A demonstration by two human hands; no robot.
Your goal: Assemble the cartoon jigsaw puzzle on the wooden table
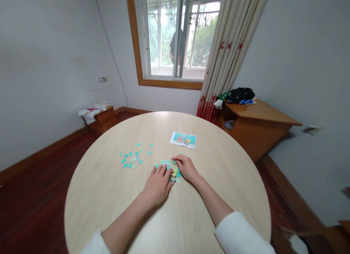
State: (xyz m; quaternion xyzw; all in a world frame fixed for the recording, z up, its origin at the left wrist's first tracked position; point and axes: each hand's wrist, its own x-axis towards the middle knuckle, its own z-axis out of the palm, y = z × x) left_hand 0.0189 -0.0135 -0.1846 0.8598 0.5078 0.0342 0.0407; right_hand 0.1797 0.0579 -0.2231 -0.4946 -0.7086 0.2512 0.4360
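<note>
A partly joined jigsaw puzzle [174, 171] in turquoise and yellow lies on the table between my hands. My left hand [158, 184] rests palm down over its left side, fingers spread and covering part of the picture. At the upper right edge, my right hand [186, 165] has thumb and forefinger pinched on a small puzzle piece [174, 162], mostly hidden by the fingertips. To the left, several loose turquoise pieces [130, 159] are scattered. Behind the puzzle lies a printed reference picture [183, 139] with cartoon figures.
The round wooden table [218, 181] fills the space before me. At the right, a tilted wooden cabinet [262, 113] carries a heap of clothes [240, 95]. A small drawer unit [105, 119] stands at the left wall. Beyond is a window with a curtain [232, 46].
</note>
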